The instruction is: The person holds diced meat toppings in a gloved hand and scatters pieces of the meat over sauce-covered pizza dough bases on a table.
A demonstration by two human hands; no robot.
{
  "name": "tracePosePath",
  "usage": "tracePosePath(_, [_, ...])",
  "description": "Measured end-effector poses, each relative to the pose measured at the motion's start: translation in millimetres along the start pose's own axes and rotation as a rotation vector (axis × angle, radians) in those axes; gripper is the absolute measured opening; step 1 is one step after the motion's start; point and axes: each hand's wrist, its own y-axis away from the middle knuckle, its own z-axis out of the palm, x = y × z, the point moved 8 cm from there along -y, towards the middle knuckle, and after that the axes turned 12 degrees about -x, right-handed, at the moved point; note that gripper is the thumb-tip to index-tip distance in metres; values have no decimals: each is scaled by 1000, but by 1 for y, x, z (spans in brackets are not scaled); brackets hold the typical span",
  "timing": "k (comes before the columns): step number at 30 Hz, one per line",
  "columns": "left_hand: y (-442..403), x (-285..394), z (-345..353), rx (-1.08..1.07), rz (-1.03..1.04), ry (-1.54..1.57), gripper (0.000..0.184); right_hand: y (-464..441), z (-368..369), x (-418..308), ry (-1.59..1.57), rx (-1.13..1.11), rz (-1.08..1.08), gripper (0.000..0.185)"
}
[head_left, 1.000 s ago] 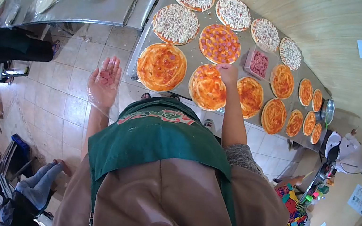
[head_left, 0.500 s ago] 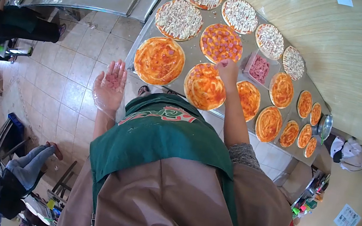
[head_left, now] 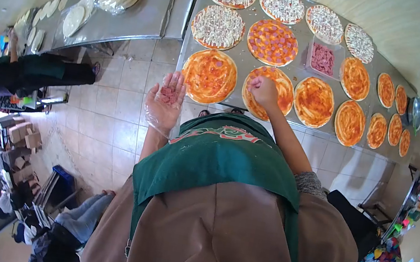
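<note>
My left hand (head_left: 164, 105) lies palm up, fingers uncurled, pink meat bits (head_left: 169, 95) on it. My right hand (head_left: 264, 92) is clenched over a sauced pizza (head_left: 253, 104); whether it pinches anything, I can't tell.

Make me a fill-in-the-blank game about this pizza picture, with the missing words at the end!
1. The curled hand over a pizza is the person's ____ hand.
2. The other hand is open, palm facing ____, with pink bits on it.
3. The apron with letters on it is coloured ____.
4. The table has ____ white-topped pizzas.

Missing words: right; up; green; five.
</note>
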Motion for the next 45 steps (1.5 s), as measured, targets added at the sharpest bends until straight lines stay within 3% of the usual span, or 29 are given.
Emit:
tracePosePath(7, [-16,-5,10,-58,-121,-35,46,7,7,-19,304,206,-69,5])
tracePosePath(12, [-27,-25,2,-200,-262,-63,50,14,8,-37,336,265,-115,6])
tracePosePath(13, [-30,-31,3,-174,-289,-101,48,22,3,-59,333,283,-129,7])
tracePosePath(14, [-33,-37,6,-155,-318,-133,47,31,2,-88,85,281,-267,10])
tracePosePath(20, [-47,-75,-7,-154,-395,-258,41,68,30,-211,74,48,-521,14])
tracePosePath(22, [-53,-87,-17,-235,-415,-308,39,67,35,-205,162,83,-510,16])
tracePosePath(25, [-52,-104,-16,-371,-550,-57,39,62,29,-187,85,78,-408,19])
tracePosePath(28, [-38,-109,4,-147,-522,-267,38,61,23,-161,-172,22,-258,21])
tracePosePath(34, [-36,-119,-21,-115,-591,-216,39,73,16,-111,-804,6,-152,26])
tracePosePath(37, [-32,-114,-33,-76,-631,-228,37,78,5,-69,-719,196,-108,27])
tracePosePath(41, [-35,-100,-49,-46,-609,-221,40,73,-1,-5,-304,348,77,24])
tracePosePath(45, [-40,-94,-49,-24,-547,-180,42,57,7,-4,70,292,85,18])
